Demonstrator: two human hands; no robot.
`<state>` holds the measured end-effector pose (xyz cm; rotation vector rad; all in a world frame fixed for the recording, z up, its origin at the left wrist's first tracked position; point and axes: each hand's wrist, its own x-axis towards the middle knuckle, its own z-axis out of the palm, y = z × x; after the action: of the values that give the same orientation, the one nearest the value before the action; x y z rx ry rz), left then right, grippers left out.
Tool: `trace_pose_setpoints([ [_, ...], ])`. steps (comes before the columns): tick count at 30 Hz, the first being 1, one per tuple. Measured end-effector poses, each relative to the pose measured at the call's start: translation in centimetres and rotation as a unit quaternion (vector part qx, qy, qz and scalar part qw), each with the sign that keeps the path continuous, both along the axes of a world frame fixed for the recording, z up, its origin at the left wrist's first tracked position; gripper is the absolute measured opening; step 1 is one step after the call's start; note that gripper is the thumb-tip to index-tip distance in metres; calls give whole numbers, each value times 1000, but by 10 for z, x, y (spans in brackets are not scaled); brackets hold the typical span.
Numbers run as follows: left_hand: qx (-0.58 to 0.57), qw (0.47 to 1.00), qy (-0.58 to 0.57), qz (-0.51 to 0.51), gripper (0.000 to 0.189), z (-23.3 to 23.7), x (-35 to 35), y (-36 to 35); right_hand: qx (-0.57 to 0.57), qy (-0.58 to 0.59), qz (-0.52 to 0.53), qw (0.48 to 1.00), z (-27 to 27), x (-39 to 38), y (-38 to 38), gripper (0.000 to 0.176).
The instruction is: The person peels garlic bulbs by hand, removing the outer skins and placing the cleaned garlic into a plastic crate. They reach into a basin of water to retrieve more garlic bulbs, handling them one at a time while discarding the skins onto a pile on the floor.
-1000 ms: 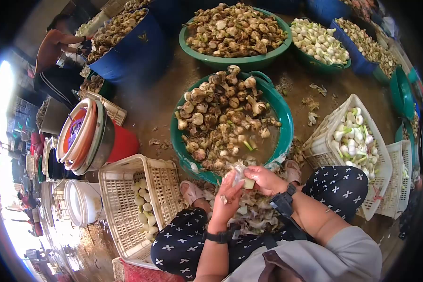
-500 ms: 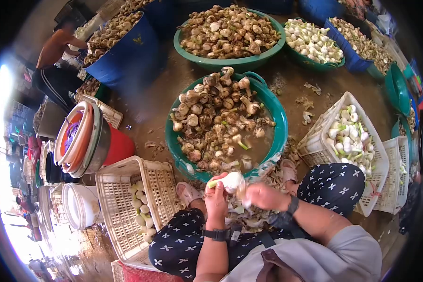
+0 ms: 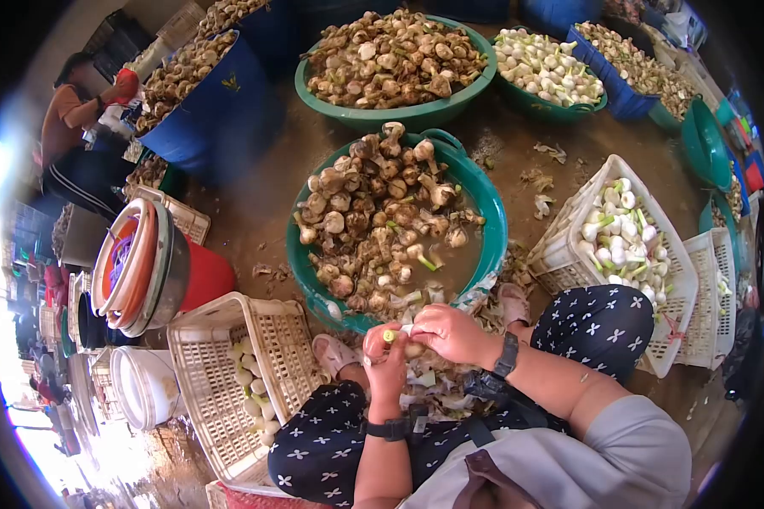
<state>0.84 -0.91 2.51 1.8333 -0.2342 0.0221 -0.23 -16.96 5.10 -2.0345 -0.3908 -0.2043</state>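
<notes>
A garlic bulb is mostly hidden between my two hands, its cut green stem end (image 3: 390,336) showing above the fingers of my left hand (image 3: 384,365). That hand is closed around the bulb. Pressed against it from the right, my right hand (image 3: 457,337) pinches at the garlic with curled fingers, and a bit of white shows between the two. Just beyond the hands stands a green tub (image 3: 499,229) of muddy water, heaped with brown unpeeled garlic (image 3: 369,216). Peeled skins (image 3: 433,382) lie in a pile beneath my hands.
A white crate (image 3: 560,229) of peeled garlic stands at right, another crate (image 3: 199,365) with some bulbs at left. Farther off are a big green basin (image 3: 399,116), a green basket (image 3: 569,110) and a blue tub (image 3: 221,102), all with garlic. A person (image 3: 76,127) works at far left.
The bulb, plainly visible before, is now turned with its stem end toward me and covered by my hands. My right hand has moved left against my left. The far person has straightened up.
</notes>
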Motion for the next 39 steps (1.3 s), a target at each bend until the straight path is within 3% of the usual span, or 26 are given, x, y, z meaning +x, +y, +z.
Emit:
trace_pose_setpoints([
  [1,-47,996,68,19,12,-3,-6,-2,2,4,2,1000,4,-6,1,13],
  [3,-20,993,93,65,9,-18,-7,2,-155,28,39,987,7,-19,-3,14],
  [4,-125,962,189,151,10,-15,0,6,-175,-34,74,981,-6,-30,-1,3],
  [5,-226,904,279,234,11,-10,6,10,-174,-33,72,981,-19,-44,-4,3],
  [6,-264,895,260,249,13,6,12,9,-191,31,112,975,-30,-57,-9,4],
  [7,-304,893,244,224,14,11,14,13,-207,95,154,961,-43,-64,-14,5],
  [9,-183,943,203,188,14,4,10,17,-175,102,125,971,-47,-56,-14,9],
  [11,-146,962,193,129,14,13,2,8,20,56,-83,995,-12,-28,-5,12],
  [12,-137,972,169,89,14,-1,0,9,19,57,-89,994,-6,-15,-5,12],
  [14,-170,961,202,83,15,5,-3,2,145,126,77,978,2,5,-8,15],
  [17,-221,942,241,75,13,3,-3,3,123,178,55,975,1,8,0,15],
  [19,-345,872,335,93,11,1,-5,1,98,151,29,983,2,0,9,14],
  [20,-368,862,337,85,10,1,-6,-1,68,114,2,991,0,-4,10,14],
  [23,-330,860,367,129,13,10,-6,-8,51,88,-27,994,8,-15,8,11],
  [24,-370,825,391,173,13,17,-3,-10,21,26,29,999,12,-22,6,10],
  [25,-402,797,426,148,12,5,0,1,-6,-35,85,996,13,-30,7,10],
  [27,-349,826,426,117,12,-3,-6,6,-44,-68,95,992,5,-44,-2,8],
  [29,-387,780,465,158,17,-21,-11,2,-22,79,113,990,0,-49,-23,8],
  [31,-349,782,471,214,21,-29,-4,17,-25,77,159,984,10,-53,-28,8],
  [32,-384,773,470,181,23,-38,0,30,-29,75,199,977,13,-58,-30,9],
  [33,-368,803,424,200,22,-19,5,24,-29,77,198,977,10,-62,-33,9],
  [35,-298,863,317,259,20,7,7,12,-241,152,219,933,0,-62,-40,11],
  [36,-298,864,315,254,20,5,5,11,-290,87,125,945,3,-62,-38,14],
  [37,-164,934,217,232,18,2,1,11,-291,86,120,945,5,-57,-35,14],
  [38,-27,972,112,204,17,-1,-3,9,-196,111,55,973,7,-48,-29,15],
  [39,-26,972,116,201,17,2,-8,4,-98,137,-11,986,13,-39,-21,16],
])
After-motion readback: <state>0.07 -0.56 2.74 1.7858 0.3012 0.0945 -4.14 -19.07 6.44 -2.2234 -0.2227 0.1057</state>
